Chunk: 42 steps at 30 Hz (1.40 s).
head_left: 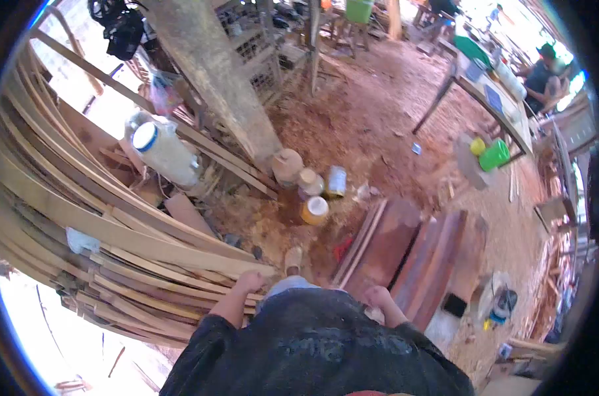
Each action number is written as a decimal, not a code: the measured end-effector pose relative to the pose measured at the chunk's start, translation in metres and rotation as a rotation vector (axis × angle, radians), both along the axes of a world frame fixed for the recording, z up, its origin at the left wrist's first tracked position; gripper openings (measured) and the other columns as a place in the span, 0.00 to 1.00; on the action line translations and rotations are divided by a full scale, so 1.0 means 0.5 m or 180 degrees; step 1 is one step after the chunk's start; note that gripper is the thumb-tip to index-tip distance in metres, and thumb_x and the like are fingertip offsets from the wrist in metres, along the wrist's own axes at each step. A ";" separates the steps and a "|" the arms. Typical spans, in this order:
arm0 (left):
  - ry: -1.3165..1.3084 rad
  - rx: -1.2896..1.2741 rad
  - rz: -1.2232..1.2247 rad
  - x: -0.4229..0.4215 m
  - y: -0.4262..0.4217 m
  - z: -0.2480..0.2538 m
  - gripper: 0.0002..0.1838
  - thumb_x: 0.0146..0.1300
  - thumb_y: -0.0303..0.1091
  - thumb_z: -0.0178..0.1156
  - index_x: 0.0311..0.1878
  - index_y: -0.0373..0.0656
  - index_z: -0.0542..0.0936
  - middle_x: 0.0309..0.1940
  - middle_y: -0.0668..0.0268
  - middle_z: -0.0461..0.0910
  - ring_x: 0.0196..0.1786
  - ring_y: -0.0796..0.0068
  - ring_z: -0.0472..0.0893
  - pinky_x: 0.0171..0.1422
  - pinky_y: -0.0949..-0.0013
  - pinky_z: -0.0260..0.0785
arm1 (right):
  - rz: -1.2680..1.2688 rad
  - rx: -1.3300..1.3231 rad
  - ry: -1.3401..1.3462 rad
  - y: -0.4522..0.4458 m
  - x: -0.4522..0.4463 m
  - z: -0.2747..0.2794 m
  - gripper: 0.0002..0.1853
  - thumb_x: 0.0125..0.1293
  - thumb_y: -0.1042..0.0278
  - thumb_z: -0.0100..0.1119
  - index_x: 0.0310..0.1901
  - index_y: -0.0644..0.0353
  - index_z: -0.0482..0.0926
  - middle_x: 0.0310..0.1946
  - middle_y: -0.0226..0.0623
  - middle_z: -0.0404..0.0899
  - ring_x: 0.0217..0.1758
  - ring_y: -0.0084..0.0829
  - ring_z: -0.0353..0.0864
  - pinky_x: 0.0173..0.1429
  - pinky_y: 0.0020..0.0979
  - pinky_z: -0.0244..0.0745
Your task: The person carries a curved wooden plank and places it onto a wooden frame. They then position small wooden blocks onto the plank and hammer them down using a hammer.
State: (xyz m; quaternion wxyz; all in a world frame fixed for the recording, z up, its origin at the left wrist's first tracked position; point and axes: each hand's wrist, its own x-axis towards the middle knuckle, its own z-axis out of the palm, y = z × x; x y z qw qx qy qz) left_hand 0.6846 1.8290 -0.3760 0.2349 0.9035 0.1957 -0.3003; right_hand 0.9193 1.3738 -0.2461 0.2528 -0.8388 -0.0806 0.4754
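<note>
At my left side, my left hand (250,282) hangs by the ends of the stacked wooden strips (180,247), its fingers curled in and nothing visible in them. I cannot tell whether it touches the wood. My right hand (377,297) is closed at my right side, beside the reddish-brown boards (395,231). Something pale shows just under that hand, too unclear to name. A black phone-like slab (454,305) rests near the boards' close end, to the right of my right hand.
Ahead on the sawdust floor stand a yellow jar with a white lid (316,209), a labelled can (336,180) and a rounded jug (287,165). A post (213,72) rises behind them. At the right are a table (511,122), a green container (494,155) and a seated person (544,79).
</note>
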 end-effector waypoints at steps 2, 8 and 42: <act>-0.0611 -0.0068 0.0697 0.185 0.101 0.097 0.23 0.69 0.47 0.48 0.39 0.37 0.85 0.41 0.42 0.84 0.46 0.42 0.84 0.56 0.45 0.75 | 0.0012 0.0225 -0.0165 0.047 0.030 0.003 0.13 0.65 0.62 0.57 0.36 0.60 0.88 0.27 0.40 0.86 0.29 0.33 0.86 0.37 0.36 0.82; -0.1090 -0.0677 0.2162 0.528 0.262 0.289 0.17 0.63 0.45 0.60 0.45 0.44 0.86 0.41 0.50 0.86 0.47 0.50 0.86 0.56 0.53 0.77 | -0.1017 0.0361 -0.0351 0.099 0.139 -0.063 0.13 0.68 0.63 0.57 0.35 0.65 0.85 0.29 0.34 0.84 0.29 0.24 0.82 0.33 0.31 0.77; -0.2130 0.1124 0.4995 1.367 0.486 0.445 0.69 0.50 0.53 0.77 0.80 0.33 0.39 0.75 0.39 0.59 0.76 0.47 0.64 0.79 0.56 0.57 | 0.0314 0.0613 -0.0818 0.072 1.381 -0.169 0.12 0.70 0.63 0.53 0.34 0.59 0.81 0.27 0.37 0.80 0.25 0.27 0.79 0.29 0.32 0.75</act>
